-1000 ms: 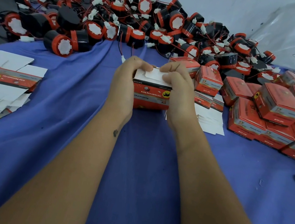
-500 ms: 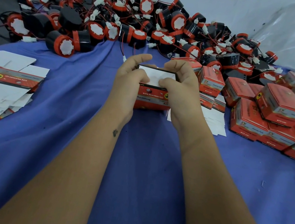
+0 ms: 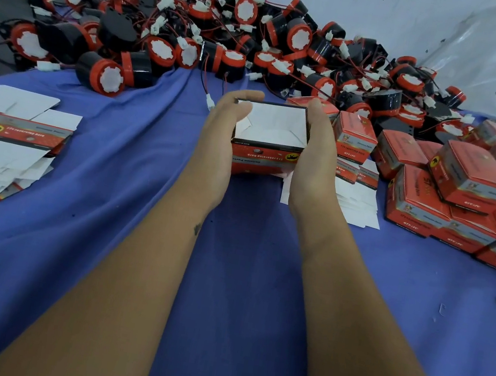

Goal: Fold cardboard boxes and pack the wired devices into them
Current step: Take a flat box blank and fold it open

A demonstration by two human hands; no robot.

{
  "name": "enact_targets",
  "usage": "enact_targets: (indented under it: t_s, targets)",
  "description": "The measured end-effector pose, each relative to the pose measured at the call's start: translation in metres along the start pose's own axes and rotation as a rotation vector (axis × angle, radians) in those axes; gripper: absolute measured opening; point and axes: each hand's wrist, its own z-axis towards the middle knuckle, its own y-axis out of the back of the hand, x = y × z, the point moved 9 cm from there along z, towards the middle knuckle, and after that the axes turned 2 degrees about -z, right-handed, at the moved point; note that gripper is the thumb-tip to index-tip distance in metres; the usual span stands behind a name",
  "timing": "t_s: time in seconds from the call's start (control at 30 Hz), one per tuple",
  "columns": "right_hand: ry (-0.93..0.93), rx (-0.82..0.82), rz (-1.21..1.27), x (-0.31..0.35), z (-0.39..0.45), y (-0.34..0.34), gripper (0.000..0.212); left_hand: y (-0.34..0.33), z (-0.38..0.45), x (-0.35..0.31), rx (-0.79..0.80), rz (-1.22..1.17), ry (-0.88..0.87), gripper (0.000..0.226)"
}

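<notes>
A blue cloth (image 3: 84,180) covers the surface, with a pale wall behind. I hold a red cardboard box with a white inside (image 3: 269,140) between both hands, its mouth open upward and its long axis running left to right. My left hand (image 3: 220,137) presses 1 end with straight fingers and my right hand (image 3: 317,156) presses the other, neither curled. The heap of black-and-red wired devices (image 3: 217,48) lies straight ahead past the box, about equally near each hand. Flat unfolded cartons (image 3: 5,121) lie at my left, closed red boxes (image 3: 462,191) at my right.
</notes>
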Motion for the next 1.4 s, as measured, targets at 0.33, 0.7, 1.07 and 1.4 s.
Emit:
enact_targets:
  t_s: [0.33, 0.7, 1.07, 1.4]
  targets:
    - [0.038, 0.192, -0.024, 0.008, -0.007, -0.014, 0.041, -0.002, -0.032, -0.069, -0.206, 0.791, -0.751, 0.042]
    - [0.103, 0.302, 0.067, 0.012, -0.006, -0.020, 0.073, 0.022, -0.004, -0.036, -0.137, 0.158, -0.273, 0.049]
    - [0.157, 0.048, 0.255, 0.017, -0.002, 0.005, 0.022, 0.023, 0.002, -0.011, -0.178, 0.227, -0.038, 0.048]
    - [0.163, 0.071, 0.731, 0.032, -0.009, 0.012, 0.023, 0.052, 0.000, 0.002, -0.260, 0.862, 0.052, 0.024]
